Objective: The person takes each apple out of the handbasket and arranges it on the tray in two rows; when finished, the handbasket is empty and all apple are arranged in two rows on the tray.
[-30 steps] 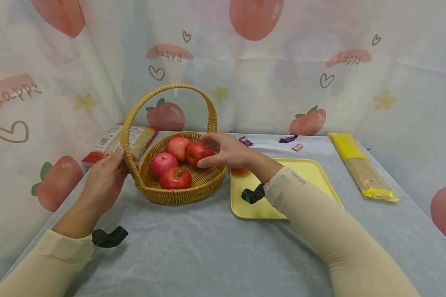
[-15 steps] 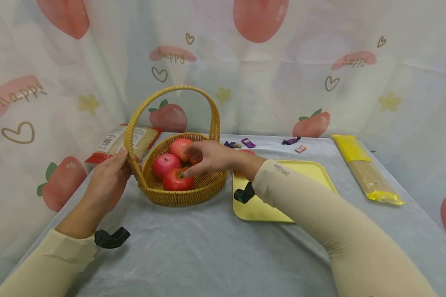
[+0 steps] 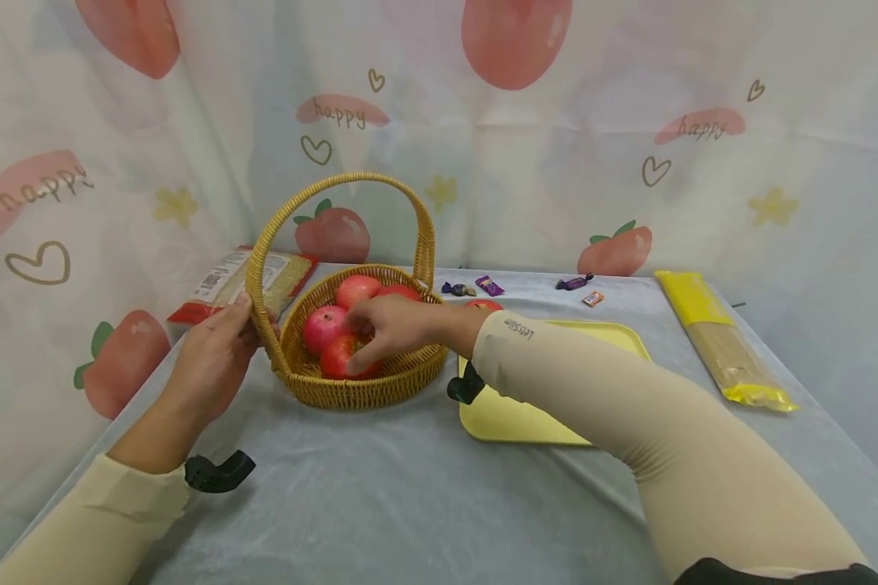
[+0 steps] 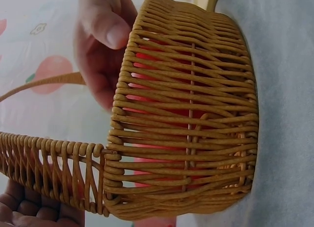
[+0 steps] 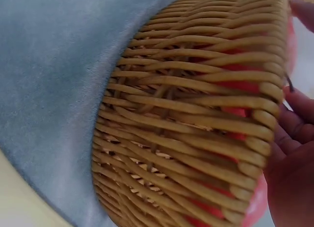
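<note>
A woven basket with a tall arched handle stands on the table, several red and pink apples inside. My left hand grips the handle's left base, its fingers also showing behind the handle in the left wrist view. My right hand reaches into the basket, thumb and curled fingers around the front red apple. Beside that lies a pink apple; farther back are a light red apple and a red apple, partly covered by the hand. In the right wrist view, the basket's wall hides much of the grasp.
Right of the basket lies a yellow tray, partly under my right forearm, with a red fruit at its back left. Wrapped candies lie behind it. A noodle pack is far right, a grain bag behind the basket.
My right hand has moved left and down from the back right apple to the front one, and its fingers have closed around it. The left hand keeps hold of the handle.
</note>
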A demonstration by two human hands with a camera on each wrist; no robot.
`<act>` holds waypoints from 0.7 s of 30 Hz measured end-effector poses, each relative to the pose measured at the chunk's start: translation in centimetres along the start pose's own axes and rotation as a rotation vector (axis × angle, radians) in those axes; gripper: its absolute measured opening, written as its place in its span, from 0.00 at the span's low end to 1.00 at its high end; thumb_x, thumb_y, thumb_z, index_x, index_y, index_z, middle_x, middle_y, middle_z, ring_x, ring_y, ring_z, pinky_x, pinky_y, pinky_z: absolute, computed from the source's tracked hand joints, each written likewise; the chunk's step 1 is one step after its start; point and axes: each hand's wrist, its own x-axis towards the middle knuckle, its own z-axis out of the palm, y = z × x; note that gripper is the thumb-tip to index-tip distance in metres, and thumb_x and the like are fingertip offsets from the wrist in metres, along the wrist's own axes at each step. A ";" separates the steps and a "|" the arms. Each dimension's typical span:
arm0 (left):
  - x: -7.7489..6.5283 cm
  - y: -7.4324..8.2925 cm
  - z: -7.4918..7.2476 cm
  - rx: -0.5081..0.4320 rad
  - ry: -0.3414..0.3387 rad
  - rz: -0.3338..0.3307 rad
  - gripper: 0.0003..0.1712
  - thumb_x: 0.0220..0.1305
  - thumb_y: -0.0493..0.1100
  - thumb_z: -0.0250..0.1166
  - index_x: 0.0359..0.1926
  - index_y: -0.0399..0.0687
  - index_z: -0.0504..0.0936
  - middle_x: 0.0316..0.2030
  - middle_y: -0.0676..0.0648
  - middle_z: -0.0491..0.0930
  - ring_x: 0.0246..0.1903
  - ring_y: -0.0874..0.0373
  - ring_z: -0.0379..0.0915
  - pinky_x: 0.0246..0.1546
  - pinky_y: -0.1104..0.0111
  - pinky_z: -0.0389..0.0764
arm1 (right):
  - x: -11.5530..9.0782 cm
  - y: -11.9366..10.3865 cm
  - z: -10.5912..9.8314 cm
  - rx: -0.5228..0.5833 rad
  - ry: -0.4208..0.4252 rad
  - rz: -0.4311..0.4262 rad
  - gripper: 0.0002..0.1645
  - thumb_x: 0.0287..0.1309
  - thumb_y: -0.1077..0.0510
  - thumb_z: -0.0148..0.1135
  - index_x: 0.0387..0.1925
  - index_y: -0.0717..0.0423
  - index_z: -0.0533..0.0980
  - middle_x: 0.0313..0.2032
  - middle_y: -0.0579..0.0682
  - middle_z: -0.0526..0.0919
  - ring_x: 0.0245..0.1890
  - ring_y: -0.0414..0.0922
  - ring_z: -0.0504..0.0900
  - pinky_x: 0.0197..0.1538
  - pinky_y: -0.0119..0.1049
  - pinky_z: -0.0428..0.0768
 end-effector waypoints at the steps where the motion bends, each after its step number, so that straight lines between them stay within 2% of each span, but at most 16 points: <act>1: 0.0 0.0 0.0 0.002 0.003 -0.004 0.29 0.77 0.64 0.52 0.57 0.46 0.79 0.58 0.51 0.70 0.62 0.55 0.60 0.54 0.78 0.75 | 0.2 0.0 0.1 -0.007 -0.008 0.000 0.42 0.58 0.39 0.73 0.68 0.50 0.71 0.59 0.45 0.79 0.60 0.41 0.75 0.65 0.36 0.75; 9: -0.1 0.2 -0.1 0.006 0.031 -0.026 0.30 0.75 0.66 0.53 0.59 0.47 0.77 0.57 0.51 0.69 0.62 0.56 0.60 0.54 0.79 0.75 | 1.2 -0.4 0.3 -0.088 -0.046 0.023 0.40 0.59 0.39 0.71 0.69 0.49 0.71 0.59 0.43 0.78 0.58 0.41 0.74 0.67 0.38 0.72; 16: -0.2 0.2 -0.1 0.007 0.036 -0.018 0.28 0.76 0.65 0.54 0.57 0.49 0.80 0.59 0.52 0.69 0.62 0.54 0.60 0.55 0.78 0.75 | 1.7 -1.4 -0.2 -0.127 -0.113 0.046 0.38 0.57 0.41 0.72 0.66 0.47 0.73 0.53 0.41 0.79 0.54 0.42 0.75 0.59 0.38 0.77; 21: -0.3 0.2 -0.1 0.041 0.030 -0.002 0.27 0.76 0.66 0.52 0.54 0.51 0.80 0.60 0.53 0.68 0.62 0.54 0.61 0.56 0.77 0.74 | 2.1 -1.7 -0.1 -0.156 -0.116 0.055 0.36 0.56 0.42 0.72 0.63 0.47 0.74 0.50 0.41 0.79 0.52 0.42 0.76 0.57 0.37 0.78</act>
